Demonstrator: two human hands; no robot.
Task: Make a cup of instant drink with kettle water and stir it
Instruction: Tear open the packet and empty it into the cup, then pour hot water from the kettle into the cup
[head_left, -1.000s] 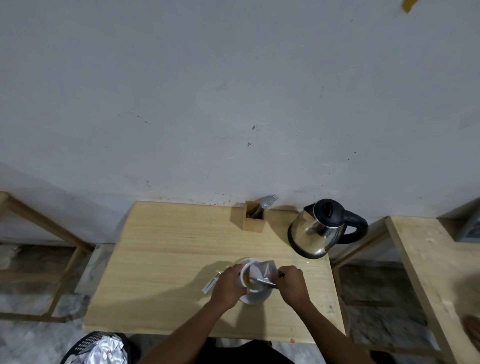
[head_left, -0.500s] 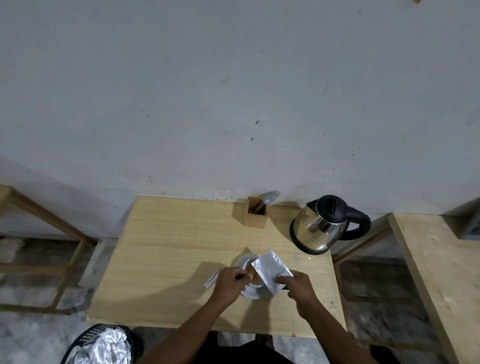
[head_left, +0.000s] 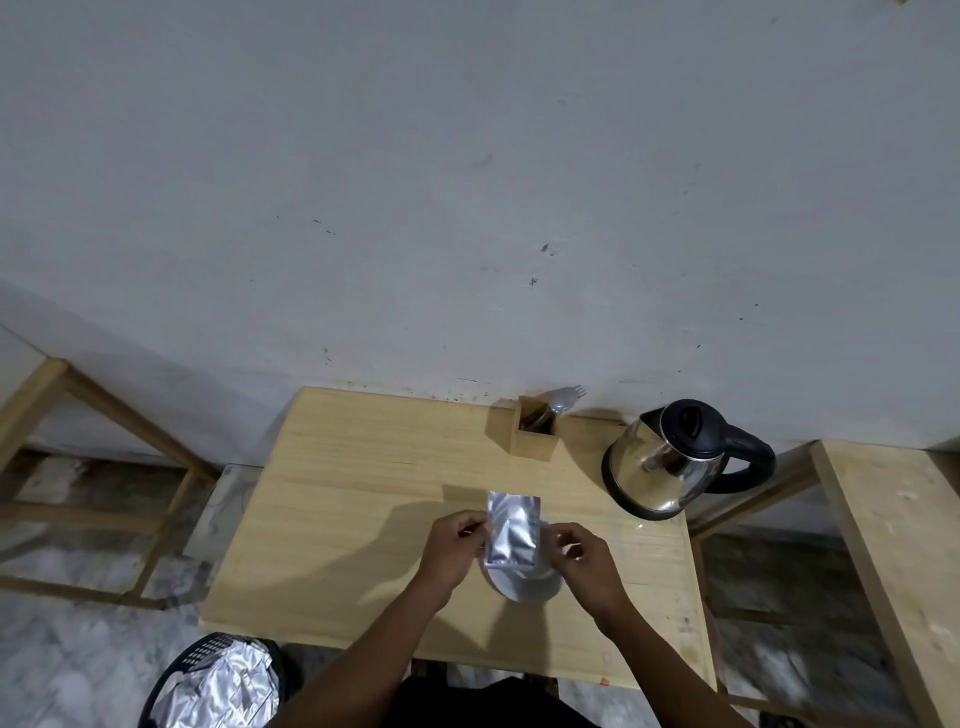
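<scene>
Reading the silver foil sachet (head_left: 511, 530), I find no print or brand on its blank face. My left hand (head_left: 457, 548) pinches its left edge and my right hand (head_left: 579, 553) its right, holding it upright above the white cup (head_left: 524, 584) near the table's (head_left: 363, 493) six o'clock edge. Bare wood lies open toward nine o'clock. The steel kettle (head_left: 670, 460) stands at two o'clock, the wooden cutlery holder (head_left: 535, 436) at twelve.

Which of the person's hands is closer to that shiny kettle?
The right hand. It holds the right edge of the silver sachet, with the kettle just beyond it, up and to the right. The left hand grips the sachet's other edge, farther from the kettle.
</scene>
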